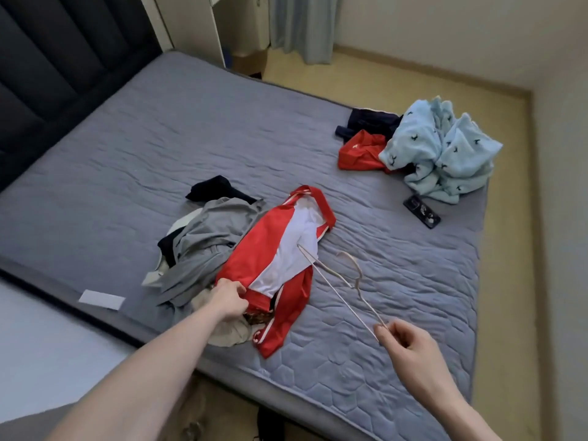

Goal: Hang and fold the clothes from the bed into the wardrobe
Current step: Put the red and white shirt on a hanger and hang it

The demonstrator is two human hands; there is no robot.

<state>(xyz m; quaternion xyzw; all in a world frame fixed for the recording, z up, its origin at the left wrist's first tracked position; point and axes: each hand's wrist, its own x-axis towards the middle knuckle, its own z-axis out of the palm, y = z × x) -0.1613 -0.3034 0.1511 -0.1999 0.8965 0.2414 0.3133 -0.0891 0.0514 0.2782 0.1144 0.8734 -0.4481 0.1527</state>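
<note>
A red and white jersey (pixel 280 249) lies stretched out on the grey quilted bed (pixel 191 138), partly over a heap of grey, dark and beige clothes (pixel 203 246). My left hand (pixel 229 300) grips the jersey's lower hem. My right hand (pixel 410 345) pinches one end of a thin pale wire hanger (pixel 337 281). The hanger's far end lies on the jersey's white panel, and its hook points up to the right.
A second pile at the bed's far right holds a light blue patterned garment (pixel 442 151), a red garment (pixel 359 151) and a dark one (pixel 369 122). A black phone (pixel 421 211) lies near it. A white paper slip (pixel 101 299) sits by the bed's left edge. A dark headboard (pixel 47 68) stands far left.
</note>
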